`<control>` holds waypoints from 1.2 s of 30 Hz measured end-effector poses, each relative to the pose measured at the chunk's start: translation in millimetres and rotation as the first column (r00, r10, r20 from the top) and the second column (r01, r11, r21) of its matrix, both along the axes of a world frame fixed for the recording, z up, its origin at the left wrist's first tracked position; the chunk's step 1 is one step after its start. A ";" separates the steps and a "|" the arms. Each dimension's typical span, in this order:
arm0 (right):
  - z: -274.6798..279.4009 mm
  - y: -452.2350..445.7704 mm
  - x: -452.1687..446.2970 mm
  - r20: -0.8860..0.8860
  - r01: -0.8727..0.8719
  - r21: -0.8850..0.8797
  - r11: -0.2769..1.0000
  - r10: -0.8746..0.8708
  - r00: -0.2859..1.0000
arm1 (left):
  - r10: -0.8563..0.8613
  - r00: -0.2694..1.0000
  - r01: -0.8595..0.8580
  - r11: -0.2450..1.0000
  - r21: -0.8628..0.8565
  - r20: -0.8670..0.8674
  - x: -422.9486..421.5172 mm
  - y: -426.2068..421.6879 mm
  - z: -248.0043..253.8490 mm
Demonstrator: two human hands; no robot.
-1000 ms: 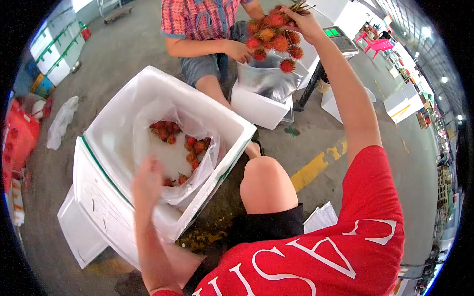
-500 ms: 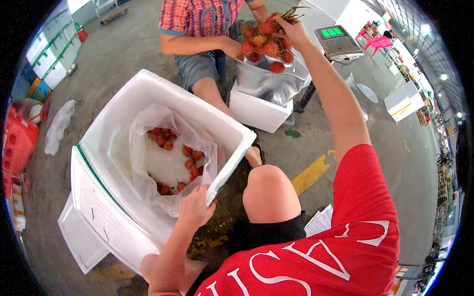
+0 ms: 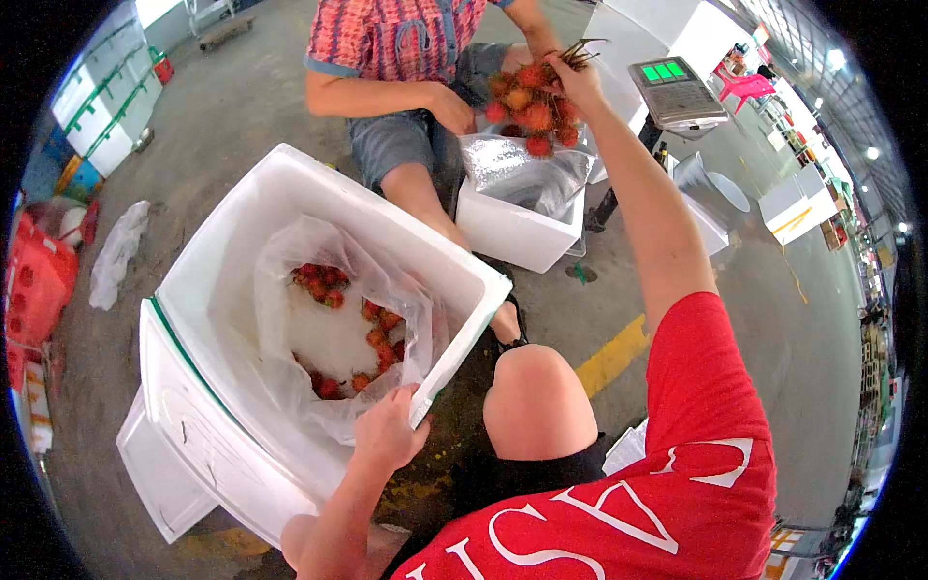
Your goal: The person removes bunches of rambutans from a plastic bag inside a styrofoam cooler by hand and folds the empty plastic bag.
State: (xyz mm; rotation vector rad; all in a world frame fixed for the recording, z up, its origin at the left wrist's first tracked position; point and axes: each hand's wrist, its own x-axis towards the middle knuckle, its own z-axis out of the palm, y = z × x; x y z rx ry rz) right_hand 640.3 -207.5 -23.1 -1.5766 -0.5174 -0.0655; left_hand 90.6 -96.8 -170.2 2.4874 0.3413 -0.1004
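A bunch of red and orange rambutans [image 3: 535, 108] hangs above the opening of the smaller white foam box [image 3: 517, 232], its dark stems pointing up and to the right. The right hand [image 3: 578, 82] is closed on those stems, with the fruit hanging below and to the left of it. Silver lining [image 3: 522, 169] covers the box's opening and stands up past its far edge. Across from the wearer, a co-worker [image 3: 396, 48] in a checked shirt has one hand [image 3: 451, 109] at the lining's left edge; the other is partly hidden behind the bunch. Nearer the wearer is the large foam box [image 3: 227, 232], where the left hand [image 3: 390, 430] is clamped on the rim along the side by the wearer's knee. Inside it, a clear plastic bag [image 3: 280, 319] lies open, with more rambutans [image 3: 387, 338] grouped toward its far end and along its right and near sides. Beyond the right forearm, a scale [image 3: 677, 92] with a green lit display stands near a grey bucket [image 3: 715, 184], and a yellow stripe [image 3: 617, 358] marks the floor right of the knee.
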 end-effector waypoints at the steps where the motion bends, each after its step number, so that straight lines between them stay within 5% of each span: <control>1: 3.9 2.5 4.4 -0.015 0.033 0.029 0.999 -0.033 0.999 | 0.001 1.000 -0.001 1.000 -0.001 -0.003 0.5 0.2 -0.8; 3: 4.2 5.2 23.9 -0.035 0.070 0.054 0.996 -0.068 0.997 | 0.005 1.000 -0.004 1.000 -0.021 0.030 0.7 -0.4 -1.4; 5: 3.0 8.0 53.2 0.207 0.168 -0.047 0.985 -0.155 0.966 | 0.001 1.000 0.000 1.000 -0.025 0.027 1.2 0.2 -2.2; 6: 4.6 6.3 62.0 0.032 0.073 0.042 0.996 -0.075 0.997 | -0.001 1.000 0.002 1.000 -0.026 0.029 1.2 0.9 -2.5; 14: 0.0 22.0 50.4 0.128 -0.053 0.153 0.987 0.033 0.991 | 0.023 0.998 -0.020 0.999 -0.042 0.060 1.9 1.0 -0.3; 16: -21.9 18.7 66.8 0.346 0.164 -0.138 0.977 -0.107 0.932 | 0.029 0.998 -0.027 0.999 -0.047 0.047 2.0 1.2 -0.4; 17: -27.3 20.5 59.6 0.345 0.156 -0.141 0.978 -0.100 0.933 | 0.028 1.000 -0.027 0.999 -0.045 0.005 1.7 1.5 -0.4; 19: -46.0 13.7 48.2 0.199 0.098 -0.103 0.990 -0.076 0.977 | 0.025 0.999 -0.027 0.999 -0.047 -0.042 0.7 1.2 -0.7; 21: -56.9 1.4 49.3 0.162 0.095 -0.248 0.964 -0.056 0.985 | 0.035 0.999 -0.036 0.998 -0.044 -0.025 1.8 1.5 -0.9; 23: -76.0 -5.6 40.6 -0.072 -0.102 -0.312 0.945 0.083 0.994 | 0.031 0.999 -0.032 0.999 -0.044 -0.037 5.0 1.4 4.6; 27: -68.4 -10.4 13.9 -0.378 -0.350 -0.507 0.788 0.162 0.911 | 0.034 0.999 -0.037 0.996 -0.085 -0.035 0.2 5.1 -4.9; 29: -60.5 -6.9 -0.3 -0.372 -0.369 -0.611 0.701 0.157 0.915 | 0.067 0.997 -0.070 0.993 -0.092 -0.038 -0.4 5.1 -4.6; 31: -66.7 -7.3 20.1 -0.566 -0.560 -0.542 0.626 0.220 0.794 | 0.079 0.996 -0.083 0.991 -0.106 -0.033 -4.0 7.6 -5.1; 33: -81.7 -4.6 41.2 -0.598 -0.564 -0.526 0.636 0.195 0.777 | 0.054 0.998 -0.055 0.993 -0.106 -0.017 -3.2 7.1 -7.8; 35: -107.3 -1.0 50.8 -0.465 -0.188 -0.571 0.799 -0.126 0.877 | 0.064 0.998 -0.062 0.992 -0.113 0.011 -3.2 6.4 -14.7; 36: -115.1 0.6 61.4 -0.454 -0.169 -0.648 0.743 -0.198 0.869 | 0.046 0.999 -0.046 0.993 -0.107 -0.004 -3.7 6.7 -12.4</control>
